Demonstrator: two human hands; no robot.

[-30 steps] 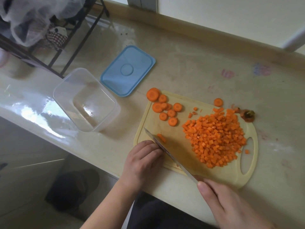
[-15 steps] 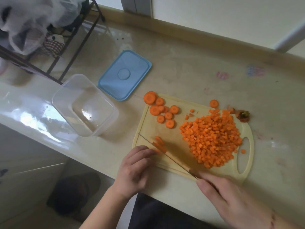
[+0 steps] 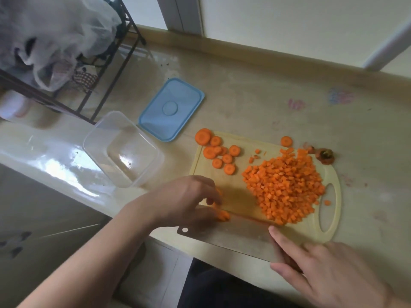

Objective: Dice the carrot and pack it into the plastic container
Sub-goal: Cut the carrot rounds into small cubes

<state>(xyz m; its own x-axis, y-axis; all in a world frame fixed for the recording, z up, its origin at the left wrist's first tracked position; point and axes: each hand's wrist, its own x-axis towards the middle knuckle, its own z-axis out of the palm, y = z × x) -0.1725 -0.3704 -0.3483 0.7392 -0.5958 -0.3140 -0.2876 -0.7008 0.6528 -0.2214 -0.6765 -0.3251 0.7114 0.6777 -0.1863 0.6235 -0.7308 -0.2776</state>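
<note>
Left hand: my left hand (image 3: 184,196) rests at the near left corner of the cutting board (image 3: 242,196), fingers curled down over a few carrot pieces (image 3: 222,215) and pinching them against the board.
Right hand: my right hand (image 3: 329,270) grips the cleaver (image 3: 229,235) at the handle end, index finger stretched along the flat of the blade.
Cleaver: the blade lies nearly flat over the near edge of the board, its far edge just beside the pieces under my left hand and its holed corner pointing left, below that hand.
Diced carrot: a big heap of diced carrot (image 3: 287,185) sits just beyond my right hand, on the right half of the board, with a few stray cubes around it.
Carrot rounds: a cluster of carrot slices (image 3: 219,152) lies beyond my left hand at the far left corner of the board, and one more slice is at the far edge past the heap.
Carrot top: the cut-off carrot top (image 3: 325,155) sits at the board's far right edge, well beyond my right hand.
Plastic container: the clear plastic container (image 3: 123,150) stands open and empty on the table (image 3: 255,103), beyond and to the left of my left hand, near the board but apart from it.
Lid: the blue lid (image 3: 171,110) lies flat just past the container.
Rack: a dark wire rack (image 3: 93,70) with plastic bags stands far off to the left.
</note>
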